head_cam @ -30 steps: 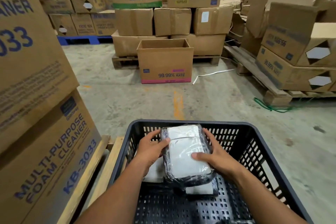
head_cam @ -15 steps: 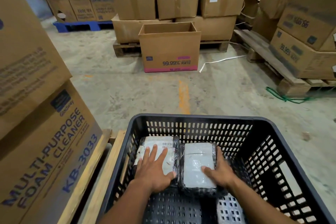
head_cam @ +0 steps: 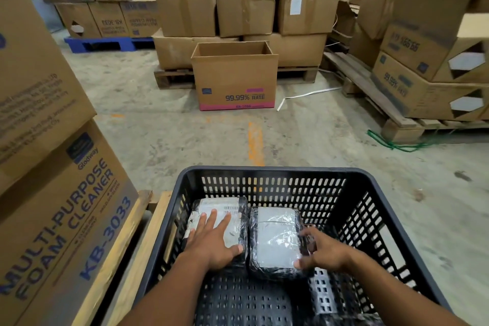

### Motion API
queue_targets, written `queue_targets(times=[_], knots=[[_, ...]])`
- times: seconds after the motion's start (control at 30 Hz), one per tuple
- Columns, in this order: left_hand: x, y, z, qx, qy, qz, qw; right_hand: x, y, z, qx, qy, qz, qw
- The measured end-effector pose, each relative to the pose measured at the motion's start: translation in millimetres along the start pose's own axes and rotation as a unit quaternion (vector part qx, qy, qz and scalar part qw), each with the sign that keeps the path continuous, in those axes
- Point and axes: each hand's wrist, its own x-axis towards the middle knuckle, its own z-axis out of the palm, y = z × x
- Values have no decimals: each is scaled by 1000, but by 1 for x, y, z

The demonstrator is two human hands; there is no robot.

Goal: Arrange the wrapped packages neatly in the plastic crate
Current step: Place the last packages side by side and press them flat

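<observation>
Two packages wrapped in black film with white labels lie flat, side by side, against the far left of the floor of a black slotted plastic crate. My left hand rests palm down, fingers spread, on the left package. My right hand is at the right edge of the right package, fingers curled and thumb touching its near corner, not gripping it. Another wrapped bundle lies partly hidden at the crate's near right.
Stacked "Multi-purpose foam cleaner" cartons on a wooden pallet stand close on the left. An empty carton sits on the concrete floor ahead, with box stacks behind. More cartons on pallets line the right, with green cord on the floor.
The package held above the crate a second ago has been set down beside the left one. My left hand moved onto the left package; my right hand slid off to the right package's edge.
</observation>
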Motion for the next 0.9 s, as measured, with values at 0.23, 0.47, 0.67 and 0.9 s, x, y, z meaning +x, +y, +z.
queue_targets(times=[0.23,0.47,0.67,0.9], knots=[[-5,9,0,-2,-5,-18,1000,-48,18,-11,-115,-203,87,969],[-14,14,-3,-9,-12,-19,1000,-52,22,-2,-94,-143,42,984],[-19,17,-5,-12,-12,-18,1000,-52,14,-10,-94,-44,-26,994],[-28,35,-8,-14,29,13,999,-55,9,-16,-95,-48,-12,994]])
